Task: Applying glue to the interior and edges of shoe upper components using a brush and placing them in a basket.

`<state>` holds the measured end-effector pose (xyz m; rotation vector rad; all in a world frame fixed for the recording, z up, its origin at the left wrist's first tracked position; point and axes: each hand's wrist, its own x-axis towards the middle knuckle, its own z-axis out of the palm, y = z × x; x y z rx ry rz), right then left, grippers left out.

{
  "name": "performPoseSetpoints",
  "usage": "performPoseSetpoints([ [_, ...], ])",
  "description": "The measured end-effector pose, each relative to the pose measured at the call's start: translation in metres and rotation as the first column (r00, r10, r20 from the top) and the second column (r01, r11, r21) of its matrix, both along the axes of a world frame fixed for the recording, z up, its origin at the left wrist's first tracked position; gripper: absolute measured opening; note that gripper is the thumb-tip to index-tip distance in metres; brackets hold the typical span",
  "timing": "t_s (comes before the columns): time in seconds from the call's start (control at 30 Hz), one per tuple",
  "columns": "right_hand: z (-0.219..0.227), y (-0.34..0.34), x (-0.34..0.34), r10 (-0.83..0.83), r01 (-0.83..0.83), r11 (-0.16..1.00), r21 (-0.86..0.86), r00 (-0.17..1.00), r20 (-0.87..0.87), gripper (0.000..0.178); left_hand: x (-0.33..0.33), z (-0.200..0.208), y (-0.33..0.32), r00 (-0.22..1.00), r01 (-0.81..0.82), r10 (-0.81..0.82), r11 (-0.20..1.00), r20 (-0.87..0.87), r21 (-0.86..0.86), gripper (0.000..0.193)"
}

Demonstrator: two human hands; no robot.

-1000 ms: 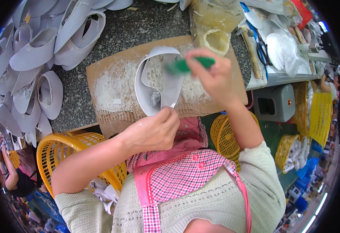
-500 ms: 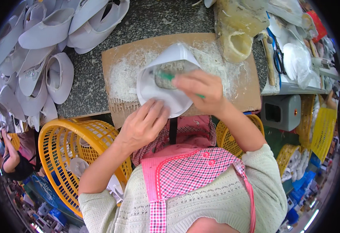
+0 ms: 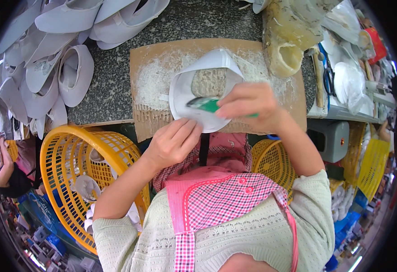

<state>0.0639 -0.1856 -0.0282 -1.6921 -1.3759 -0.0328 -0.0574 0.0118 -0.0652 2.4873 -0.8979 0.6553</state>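
Note:
A white shoe upper (image 3: pixel 180 93) lies over a glue-crusted cardboard sheet (image 3: pixel 155 129), which shows through its opening. At the near edge of the upper, my left hand (image 3: pixel 176 141) has its fingers pinched on the white material. My right hand (image 3: pixel 249 103) is closed round a green-handled brush (image 3: pixel 209 105), slightly blurred by motion. The dark tip of the brush points left, over the inner face of the upper near my left fingertips. Whether its bristles touch the surface I cannot tell.
White shoe uppers (image 3: pixel 75 70) are heaped at the left of the speckled tabletop (image 3: pixel 112 68). A glue-coated container (image 3: pixel 285 56) stands at the back right, near scissors (image 3: pixel 329 78). Yellow baskets (image 3: pixel 55 149) flank my lap. Another person (image 3: pixel 6 170) is at far left.
My right hand has drawn the brush nearer to me, from the upper's opening to its near side. My left hand keeps its grip. The whole view has shifted slightly.

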Motion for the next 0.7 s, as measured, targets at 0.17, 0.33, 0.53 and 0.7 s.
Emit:
performPoseSetpoints([
  [0.17, 0.007, 0.008, 0.008, -0.024, 0.024, 1.0, 0.017, 1.0, 0.006, 0.018, 0.004, -0.004, 0.001, 0.996, 0.019, -0.02, 1.0, 0.092, 0.014, 0.027],
  [0.33, 0.032, -0.014, 0.015, 0.238, -0.285, 0.932, -0.222, 0.947, -0.217, 0.019, 0.002, -0.005, 0.005, 0.994, 0.016, -0.022, 0.998, 0.105, 0.061, 0.027],
  [0.53, 0.016, 0.009, 0.007, 0.24, -0.225, 0.958, -0.175, 0.968, 0.072, 0.018, 0.002, -0.003, 0.002, 0.989, 0.023, -0.031, 0.998, 0.143, 0.054, 0.026],
  [0.7, 0.033, -0.006, 0.009, 0.123, -0.141, 0.979, -0.148, 0.985, -0.124, 0.017, 0.0, 0.002, 0.001, 0.991, 0.011, -0.019, 0.998, 0.132, 0.06, 0.026],
])
